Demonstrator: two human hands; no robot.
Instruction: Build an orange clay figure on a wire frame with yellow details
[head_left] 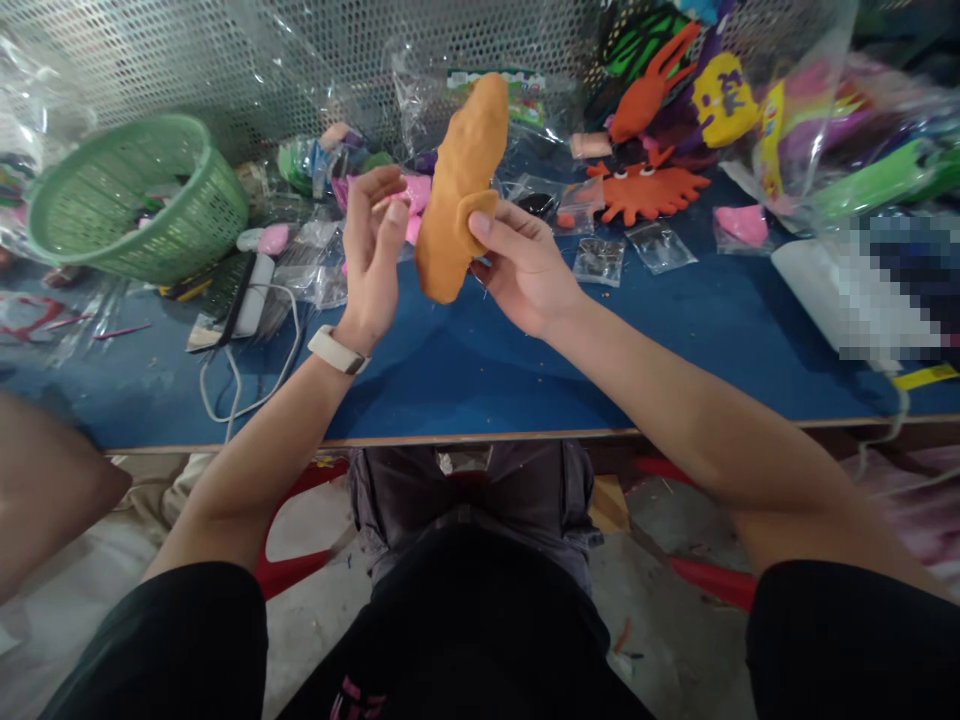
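Observation:
A long, lumpy piece of orange-tan modelling clay (pixel 469 140) is held upright above the table, slightly tilted. My right hand (pixel 529 260) grips it near its lower part, the thumb pressing on a small rounded flap of the same clay. My left hand (pixel 373 255), with a pale band at the wrist, is raised just left of the clay with fingers loosely curled and apart; a gap shows between it and the clay. Pink pieces (pixel 414 195) show behind, between the left hand and the clay.
On the blue table (pixel 450 380) stand a green basket (pixel 135 230) at left and an orange clay crab (pixel 649 190) at right. Small clear bags (pixel 600 260) lie behind my right hand. A white cable (pixel 289 370) curls at left. A perforated metal panel (pixel 315 60) rises behind.

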